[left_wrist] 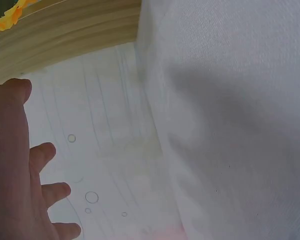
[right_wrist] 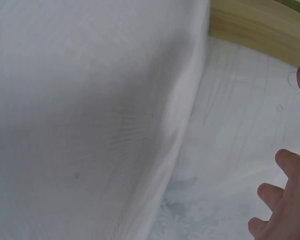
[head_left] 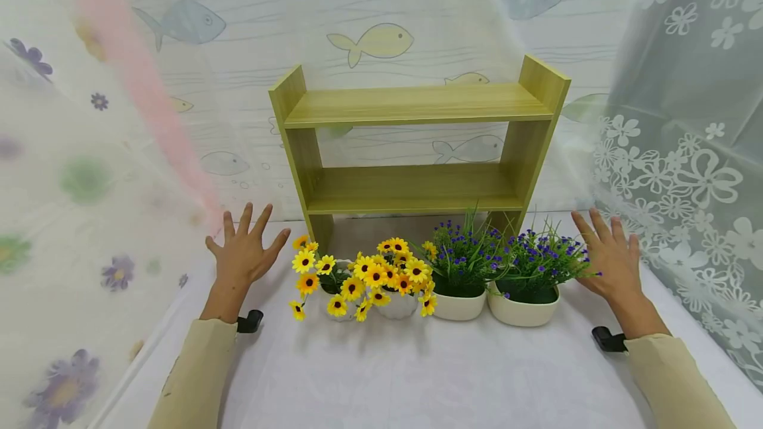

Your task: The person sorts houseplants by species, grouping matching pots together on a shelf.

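Observation:
My left hand (head_left: 243,253) is spread with straight fingers at the left of the table, holding nothing. On the other side my right hand (head_left: 610,258) is spread the same way, its fingertips beside the purple-flowered plant (head_left: 539,260) in an oval cream pot (head_left: 524,312). A second purple-flowered plant (head_left: 461,253) stands left of that one. Two pots of yellow artificial sunflowers (head_left: 375,275) come further left, nearest the left hand. Behind the row rises a wooden shelf (head_left: 417,187) with two boards. In the left wrist view the spread fingers (left_wrist: 42,155) appear beside the shelf's side panel (left_wrist: 85,32).
A white cloth covers the table (head_left: 381,376). Curtains printed with fish (head_left: 381,42) hang behind the shelf, and flowered sheets hang at the left and right (head_left: 709,177). Black wrist cameras (head_left: 608,339) sit on both wrists.

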`<action>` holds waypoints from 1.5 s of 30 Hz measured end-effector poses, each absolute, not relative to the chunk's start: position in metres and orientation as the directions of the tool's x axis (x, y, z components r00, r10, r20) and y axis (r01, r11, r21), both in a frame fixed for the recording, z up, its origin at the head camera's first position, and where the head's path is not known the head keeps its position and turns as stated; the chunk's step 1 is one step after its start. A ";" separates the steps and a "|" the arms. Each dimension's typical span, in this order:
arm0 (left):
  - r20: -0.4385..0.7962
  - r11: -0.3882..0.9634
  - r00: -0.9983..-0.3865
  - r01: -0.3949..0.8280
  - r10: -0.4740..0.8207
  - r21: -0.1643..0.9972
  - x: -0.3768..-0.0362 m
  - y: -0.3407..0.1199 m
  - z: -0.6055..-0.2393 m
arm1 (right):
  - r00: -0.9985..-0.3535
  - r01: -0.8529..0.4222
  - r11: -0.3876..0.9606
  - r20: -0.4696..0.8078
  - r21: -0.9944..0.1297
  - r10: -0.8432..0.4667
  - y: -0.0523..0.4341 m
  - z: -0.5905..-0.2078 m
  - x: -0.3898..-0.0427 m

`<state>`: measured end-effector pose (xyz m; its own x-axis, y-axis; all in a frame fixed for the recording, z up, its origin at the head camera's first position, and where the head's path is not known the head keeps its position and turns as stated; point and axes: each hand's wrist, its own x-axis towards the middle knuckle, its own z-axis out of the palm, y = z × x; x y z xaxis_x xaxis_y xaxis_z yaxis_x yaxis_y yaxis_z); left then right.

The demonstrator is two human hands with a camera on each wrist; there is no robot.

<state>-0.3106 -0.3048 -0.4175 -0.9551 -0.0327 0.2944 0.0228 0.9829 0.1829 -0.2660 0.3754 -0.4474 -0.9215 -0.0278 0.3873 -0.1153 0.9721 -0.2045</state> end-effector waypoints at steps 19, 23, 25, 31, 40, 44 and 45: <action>0.415 0.981 -0.910 0.097 0.019 0.168 -0.312 -0.301 -0.414 | -0.878 -0.183 0.962 0.474 -0.202 -0.068 0.376 -0.444 -0.271; 0.431 0.975 -0.902 0.118 0.027 0.186 -0.312 -0.302 -0.412 | -0.877 -0.192 0.955 0.475 -0.224 -0.064 0.374 -0.442 -0.272; 0.432 0.971 -0.901 0.129 0.029 0.203 -0.311 -0.302 -0.411 | -0.885 -0.192 0.952 0.462 -0.239 -0.063 0.375 -0.442 -0.270; 0.461 0.964 -0.887 0.156 0.040 0.216 -0.310 -0.305 -0.409 | -0.898 -0.197 0.941 0.436 -0.274 -0.062 0.378 -0.441 -0.262; 0.531 0.945 -0.845 0.217 0.058 0.243 -0.304 -0.302 -0.395 | -0.889 -0.238 0.916 0.453 -0.323 -0.071 0.376 -0.437 -0.246; 0.561 0.933 -0.825 0.254 0.071 0.255 -0.299 -0.299 -0.385 | -0.880 -0.260 0.912 0.467 -0.317 -0.088 0.374 -0.434 -0.241; 0.567 0.930 -0.821 0.263 0.074 0.259 -0.298 -0.298 -0.382 | -0.878 -0.265 0.911 0.470 -0.315 -0.092 0.374 -0.433 -0.240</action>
